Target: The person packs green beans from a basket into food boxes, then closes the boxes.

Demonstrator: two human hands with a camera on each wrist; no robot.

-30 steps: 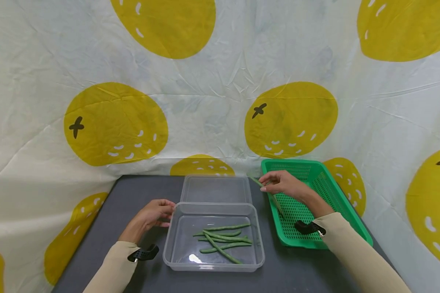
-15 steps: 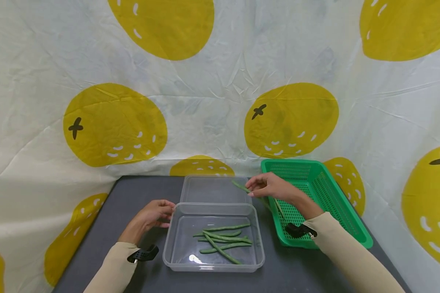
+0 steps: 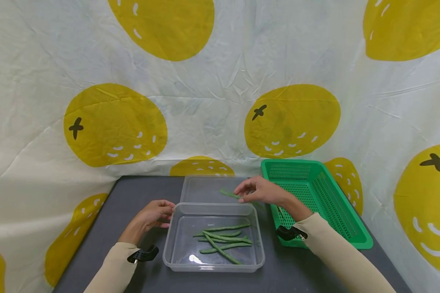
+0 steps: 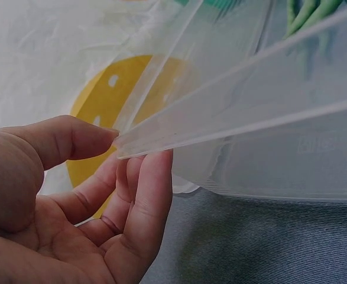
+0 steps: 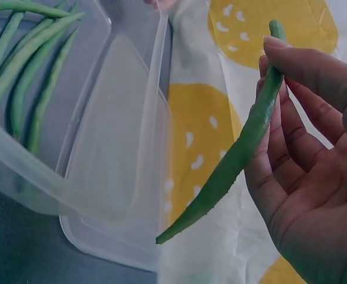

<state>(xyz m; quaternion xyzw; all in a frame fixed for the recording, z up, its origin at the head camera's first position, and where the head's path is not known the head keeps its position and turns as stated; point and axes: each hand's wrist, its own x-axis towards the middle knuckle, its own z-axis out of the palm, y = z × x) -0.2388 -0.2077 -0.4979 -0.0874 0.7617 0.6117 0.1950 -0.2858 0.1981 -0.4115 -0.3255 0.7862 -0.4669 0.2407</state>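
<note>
- Left hand (image 3: 152, 215): thumb and fingertips pinch the near-side rim of the clear container (image 3: 214, 267); this hand sits where it did a second ago.
- Just right of the left hand, the container bears a faint mark on its wall, too blurred to read; loose beans (image 5: 31, 48) lie crossed inside it.
- Beyond the container, between the hands, a clear lid (image 3: 205, 189) lies flat.
- A single green bean (image 5: 238, 151) points leftward from the right hand (image 3: 260, 192), gripped between thumb and fingers above the lid's right part.
- A second ago that hand was over the green basket (image 3: 324, 185), now to its right and under its forearm; it has moved left with the bean.
</note>
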